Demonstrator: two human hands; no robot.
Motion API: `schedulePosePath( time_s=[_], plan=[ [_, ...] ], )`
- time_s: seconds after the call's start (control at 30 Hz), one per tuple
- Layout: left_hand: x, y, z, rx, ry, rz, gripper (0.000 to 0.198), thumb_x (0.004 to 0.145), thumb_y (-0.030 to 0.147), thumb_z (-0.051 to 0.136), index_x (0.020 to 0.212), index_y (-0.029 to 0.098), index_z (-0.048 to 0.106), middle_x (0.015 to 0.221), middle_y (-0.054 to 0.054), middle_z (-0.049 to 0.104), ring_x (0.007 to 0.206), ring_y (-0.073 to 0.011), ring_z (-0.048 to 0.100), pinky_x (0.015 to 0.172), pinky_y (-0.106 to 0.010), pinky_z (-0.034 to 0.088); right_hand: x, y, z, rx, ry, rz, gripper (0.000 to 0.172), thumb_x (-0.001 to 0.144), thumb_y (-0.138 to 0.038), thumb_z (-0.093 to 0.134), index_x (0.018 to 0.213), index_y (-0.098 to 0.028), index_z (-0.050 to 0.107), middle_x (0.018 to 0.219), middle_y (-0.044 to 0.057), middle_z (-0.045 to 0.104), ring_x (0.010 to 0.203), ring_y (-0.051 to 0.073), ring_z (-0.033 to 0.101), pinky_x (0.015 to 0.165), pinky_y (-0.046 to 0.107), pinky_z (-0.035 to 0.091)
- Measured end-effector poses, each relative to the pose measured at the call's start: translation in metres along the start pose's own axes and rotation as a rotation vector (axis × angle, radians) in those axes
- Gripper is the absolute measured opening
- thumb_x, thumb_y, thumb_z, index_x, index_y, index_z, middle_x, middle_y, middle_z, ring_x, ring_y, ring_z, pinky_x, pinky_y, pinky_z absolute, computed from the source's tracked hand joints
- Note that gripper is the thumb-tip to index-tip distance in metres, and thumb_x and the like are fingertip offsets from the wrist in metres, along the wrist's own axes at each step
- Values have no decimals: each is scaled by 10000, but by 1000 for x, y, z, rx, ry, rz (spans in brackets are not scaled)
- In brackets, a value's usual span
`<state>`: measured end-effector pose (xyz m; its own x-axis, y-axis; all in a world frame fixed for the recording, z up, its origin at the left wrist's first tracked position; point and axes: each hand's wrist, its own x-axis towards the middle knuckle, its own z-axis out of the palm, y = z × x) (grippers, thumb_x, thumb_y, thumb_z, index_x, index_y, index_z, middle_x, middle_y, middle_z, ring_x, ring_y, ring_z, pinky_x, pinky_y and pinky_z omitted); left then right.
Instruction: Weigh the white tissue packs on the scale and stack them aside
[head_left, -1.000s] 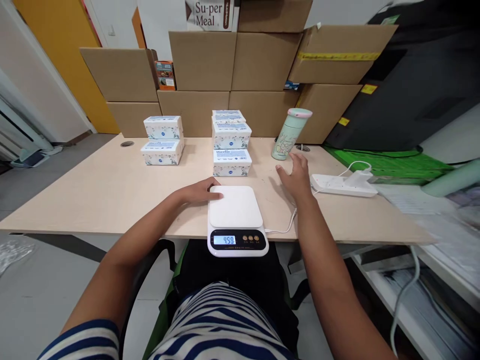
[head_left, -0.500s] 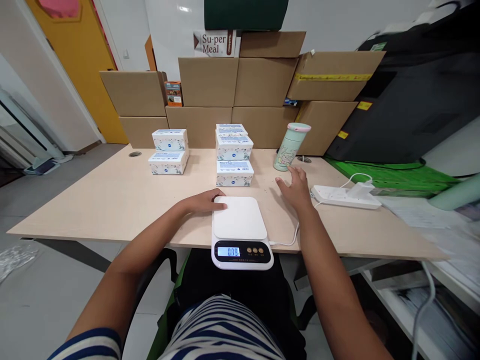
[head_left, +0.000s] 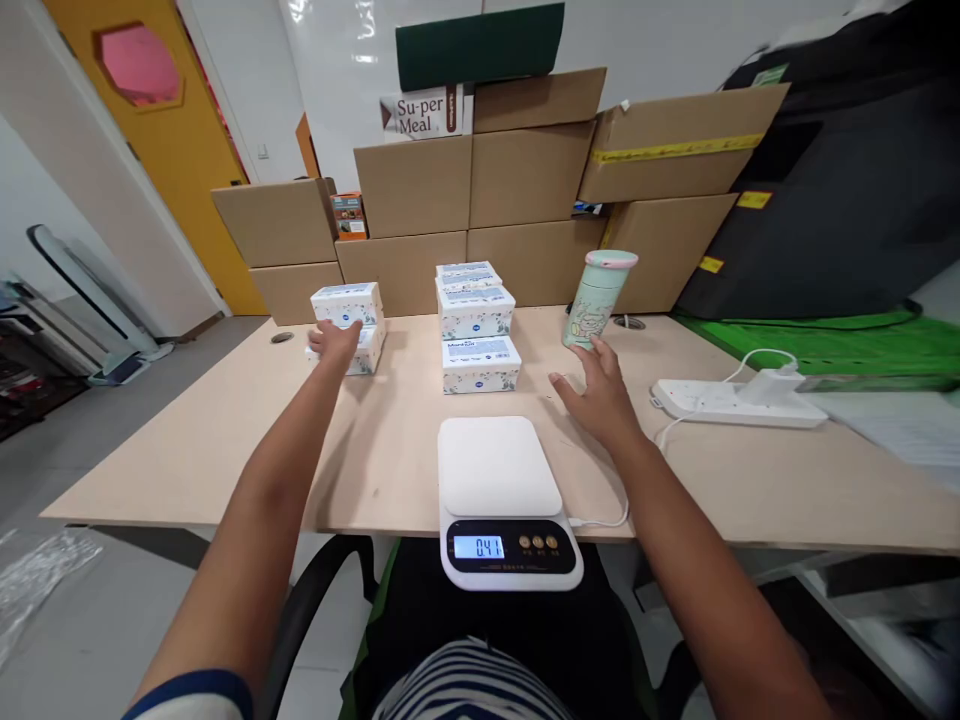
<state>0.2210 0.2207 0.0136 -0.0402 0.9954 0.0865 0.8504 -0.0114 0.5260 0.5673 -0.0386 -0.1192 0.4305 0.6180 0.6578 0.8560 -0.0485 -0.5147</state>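
Observation:
My left hand (head_left: 335,343) reaches to the left group of white floral tissue packs (head_left: 346,300), its fingers apart in front of the lower pack; whether they touch it I cannot tell. My right hand (head_left: 598,398) is open above the table, fingers spread, just in front of a mint-green tumbler (head_left: 600,295) with a pink-rimmed lid. Between my arms a white digital scale (head_left: 499,468) sits at the table's front edge, its platform bare and its lit display reading 0.41. Behind the scale stands a second group of tissue packs (head_left: 480,365), marked "Manhua".
A white power strip (head_left: 739,403) lies on the right of the wooden table (head_left: 202,440), and a white cable (head_left: 600,522) runs from the scale. Cardboard boxes (head_left: 412,185) line the back. A black case (head_left: 825,200) and green crate (head_left: 832,345) are at the right.
My left hand has left the scale's edge and moved forward and left to the tissue packs. The display went from about 0.19 to 0.41. My right hand stays near the tumbler.

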Motion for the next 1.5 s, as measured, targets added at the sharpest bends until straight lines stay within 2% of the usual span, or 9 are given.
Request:
schedulePosePath(
  time_s=[0.07,0.13,0.27,0.47,0.7,0.83,1.03,1.27,1.5],
  plan=[
    [25,-6,-2,128,106,-78,1039,973,727,484,1748,92,208,1891,-288,48,1756,-511,52,1312,-695,284,-2,-7,2,6,37,-24,591,994,-520,646,1510,-236,593,1781,229,321,1586,448,507,1276,683,444],
    [43,-11,-3,244,22,-6,1025,959,737,516,1717,76,318,1865,-319,186,1738,-540,130,1311,-725,239,-3,-10,3,6,86,-30,588,1000,-515,638,1514,-236,580,1804,231,257,1586,456,511,1272,690,449],
    [62,-13,-8,401,-160,160,917,966,765,479,1634,140,532,1696,-298,541,1585,-540,462,1264,-683,337,0,-11,1,4,136,-23,584,1009,-508,620,1515,-223,559,1810,245,218,1552,457,541,1260,690,463],
    [58,-21,-19,583,-190,285,915,963,819,412,1661,249,576,1737,-235,510,1622,-560,382,1232,-661,406,1,-10,-1,-9,115,-7,594,1017,-493,614,1546,-240,523,1821,231,157,1521,436,554,1249,676,475],
    [12,-48,-39,652,-377,340,1174,899,958,305,1767,172,388,1822,-272,370,1690,-531,307,1280,-668,371,1,-9,1,26,105,29,592,994,-470,638,1516,-211,535,1803,256,185,1499,423,576,1258,648,462],
    [-17,-63,-50,696,-515,437,1508,665,1028,571,1834,181,132,1865,-272,265,1707,-523,285,1305,-619,367,1,-6,4,41,100,44,586,987,-465,648,1507,-214,542,1826,254,148,1498,429,582,1235,648,483],
    [-56,-64,-68,728,-569,503,1444,561,806,790,1791,228,304,1695,-281,515,1507,-526,546,1209,-586,469,2,-2,8,48,84,65,573,979,-469,662,1487,-222,567,1811,249,219,1477,429,601,1199,657,512],
    [-103,-35,-86,662,-598,671,1259,650,750,785,1745,267,395,1598,-225,595,1421,-473,596,1178,-525,485,3,-1,10,81,82,80,572,972,-478,655,1476,-220,570,1806,251,228,1485,423,599,1217,642,500],
    [-168,38,-79,341,-610,835,1254,595,729,898,1696,306,474,1516,-185,638,1387,-513,598,1209,-543,446,2,-8,6,110,61,94,582,968,-459,658,1480,-197,572,1807,273,218,1562,427,529,1250,626,472]
  ],
)
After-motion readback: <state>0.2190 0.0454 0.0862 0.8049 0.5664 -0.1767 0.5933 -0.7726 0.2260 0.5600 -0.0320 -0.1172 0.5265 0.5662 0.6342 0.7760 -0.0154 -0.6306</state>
